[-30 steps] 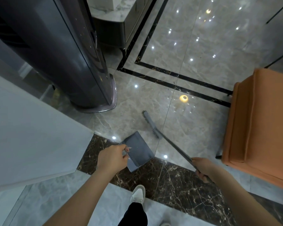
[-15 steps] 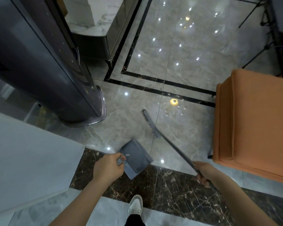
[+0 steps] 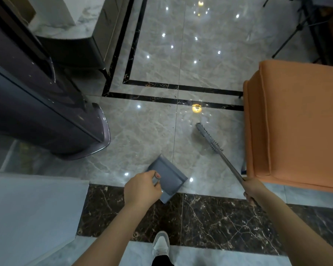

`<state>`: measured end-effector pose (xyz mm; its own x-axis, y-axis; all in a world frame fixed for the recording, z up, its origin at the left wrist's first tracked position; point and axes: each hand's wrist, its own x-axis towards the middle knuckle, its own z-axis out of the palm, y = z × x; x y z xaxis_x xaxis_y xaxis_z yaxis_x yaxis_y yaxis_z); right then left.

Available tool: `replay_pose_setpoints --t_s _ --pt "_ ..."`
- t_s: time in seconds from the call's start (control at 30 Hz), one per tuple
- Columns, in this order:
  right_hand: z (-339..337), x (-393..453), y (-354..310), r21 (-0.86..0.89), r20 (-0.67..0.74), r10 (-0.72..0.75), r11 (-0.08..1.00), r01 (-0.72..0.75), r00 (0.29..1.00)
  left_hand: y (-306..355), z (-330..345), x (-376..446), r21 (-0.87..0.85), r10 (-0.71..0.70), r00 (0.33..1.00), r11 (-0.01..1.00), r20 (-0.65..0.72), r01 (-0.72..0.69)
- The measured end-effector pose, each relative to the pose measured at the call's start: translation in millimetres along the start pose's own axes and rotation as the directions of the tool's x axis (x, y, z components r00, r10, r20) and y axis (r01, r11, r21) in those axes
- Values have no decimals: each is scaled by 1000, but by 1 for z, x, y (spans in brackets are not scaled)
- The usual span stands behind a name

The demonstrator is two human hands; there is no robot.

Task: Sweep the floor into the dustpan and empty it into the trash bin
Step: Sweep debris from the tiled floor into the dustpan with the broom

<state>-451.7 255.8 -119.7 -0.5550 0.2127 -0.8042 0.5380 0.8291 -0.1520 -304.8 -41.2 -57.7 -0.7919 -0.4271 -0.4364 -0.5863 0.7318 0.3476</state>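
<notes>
Grey plastic dustpan [image 3: 168, 177] hangs low over a glossy grey marble floor [image 3: 142, 131], held near the seam where the pale tiles meet a band of dark brown veined marble [image 3: 219, 217]. Its flat back faces the camera, so what lies in the pan cannot be told. The person's left hand [image 3: 141, 189] grips the dustpan's handle, fingers curled round it and the thumb laid on top. The right hand [image 3: 253, 190] is wrapped round the thin metal shaft of a grey long-handled broom [image 3: 210, 138], whose narrow bristled head lies out ahead on the pale tile, well to the right of the dustpan and just beside an orange upholstered seat [image 3: 296, 121]. Small dark specks of dirt dot the tile between the broom head and a double black inlaid border [image 3: 171, 93] that runs across the floor and turns away toward the top of the view. Ceiling lights show as bright white dots in the polish, with one yellow glow near the border. A tall dark glossy column-shaped appliance [image 3: 46, 112] with a flared base stands at the left, a white panel [image 3: 27, 208] nearer the camera below it, and a marble-topped cabinet [image 3: 75, 35] behind it. Thin black tripod legs [image 3: 288, 39] cross the upper right corner. One white sneaker [image 3: 161, 244] is planted at the bottom edge, on the pale tile below the dark band.
</notes>
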Motion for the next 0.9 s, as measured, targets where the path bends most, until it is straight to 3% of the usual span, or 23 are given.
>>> replay_pose_setpoints --t_s 0.27,0.47,0.6,0.73,0.9 --pt "24 -15 12 46 242 34 998 -46 970 6 0 2 17 0 1000 1000 -18 0" --pt "-11 -37 18 107 448 67 986 -128 892 8 -2 1 25 -11 1000 1000 -26 11" --pt "-32 -46 10 101 368 20 993 -61 930 8 -2 0 36 -16 999 999 -35 17" --pt "-11 -40 1 8 260 -42 999 41 965 6 0 1 48 -15 999 999 -42 17" --pt "23 -39 10 55 436 46 996 -77 899 6 0 2 70 -8 999 997 -39 11"
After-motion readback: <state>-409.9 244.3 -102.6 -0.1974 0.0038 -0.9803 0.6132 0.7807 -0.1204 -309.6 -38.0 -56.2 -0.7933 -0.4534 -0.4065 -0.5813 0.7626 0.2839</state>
